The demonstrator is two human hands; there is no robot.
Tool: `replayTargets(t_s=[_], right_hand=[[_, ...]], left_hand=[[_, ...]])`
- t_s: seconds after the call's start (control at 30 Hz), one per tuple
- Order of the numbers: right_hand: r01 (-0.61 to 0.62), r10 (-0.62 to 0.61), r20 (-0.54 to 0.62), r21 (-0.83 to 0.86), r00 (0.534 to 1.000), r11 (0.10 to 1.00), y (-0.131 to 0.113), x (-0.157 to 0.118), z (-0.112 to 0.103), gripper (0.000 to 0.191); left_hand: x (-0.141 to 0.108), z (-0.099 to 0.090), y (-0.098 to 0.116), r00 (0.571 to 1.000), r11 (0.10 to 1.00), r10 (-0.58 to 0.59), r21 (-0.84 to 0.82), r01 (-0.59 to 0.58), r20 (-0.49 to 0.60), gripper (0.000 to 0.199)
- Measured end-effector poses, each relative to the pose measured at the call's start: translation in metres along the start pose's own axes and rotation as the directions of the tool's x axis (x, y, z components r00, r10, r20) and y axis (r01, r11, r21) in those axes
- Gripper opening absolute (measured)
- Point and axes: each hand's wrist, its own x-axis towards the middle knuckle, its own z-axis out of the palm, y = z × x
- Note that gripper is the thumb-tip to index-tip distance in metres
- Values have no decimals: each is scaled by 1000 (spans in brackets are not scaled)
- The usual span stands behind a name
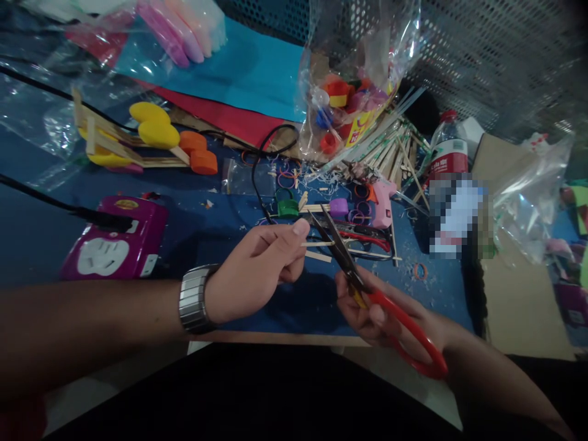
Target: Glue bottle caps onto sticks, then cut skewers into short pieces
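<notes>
Near the middle, my left hand [257,266] pinches a thin pale wooden stick [316,244] between thumb and fingers. My right hand [381,312] grips red-handled scissors [404,327]. Their blades are parted and point up and to the left, with the stick's far end between or against them. Some yellow shows by the right fingers; what it is, I cannot tell. Just beyond the blades lie a green cap [288,208], a purple cap [339,207] and pale sticks. A pink glue gun [382,205] rests behind the scissors.
A purple power box [117,242] with a black cable sits at left. Behind it stands a stick model with yellow hearts [158,133] and orange caps [203,161]. Toward the back right are a bag of caps [337,92], a stick pile [397,150], a red-capped bottle [449,147] and cardboard [521,300].
</notes>
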Motion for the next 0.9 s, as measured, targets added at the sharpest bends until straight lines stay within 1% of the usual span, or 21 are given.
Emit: replayTargets(t_s=[0.13,0.23,0.3,0.33,0.47,0.53,0.6,0.67,0.77,0.83,0.9], right_hand=[[-4,4,9,43,1000,999,2,-1,-1,31],[-31,32,-8,61,999,998,5,-1,-1,37],[-54,56,-26,71,998,996,7,-1,-2,43],[-61,62,-18,85,998,995,8,-1,-3,43],[-65,57,56,151,997,986,12,2,-6,32],[-61,52,51,195,997,979,12,4,-5,29],[-60,51,47,224,998,973,12,6,-3,32],[-42,32,51,218,998,975,12,6,0,38],[-27,22,23,199,999,980,11,6,2,38],[-51,49,19,184,999,982,11,4,2,34],[-78,73,32,154,997,985,11,3,2,39]], left_hand=[[1,2,-1,999,999,27,-18,-28,-40,66],[2,2,-1,998,1000,31,0,-31,-50,66],[2,2,0,998,999,28,32,-26,-54,67],[1,3,1,998,998,30,51,-27,-59,68],[1,4,5,996,987,54,155,-43,-70,71],[1,5,7,997,973,65,226,-51,-52,73],[0,6,8,997,961,77,269,-66,-30,74],[1,6,8,996,957,92,279,-84,-16,74],[1,6,7,994,955,112,276,-104,-14,72],[1,6,8,993,958,115,268,-105,-19,71],[0,6,8,994,964,111,245,-103,-18,69]])
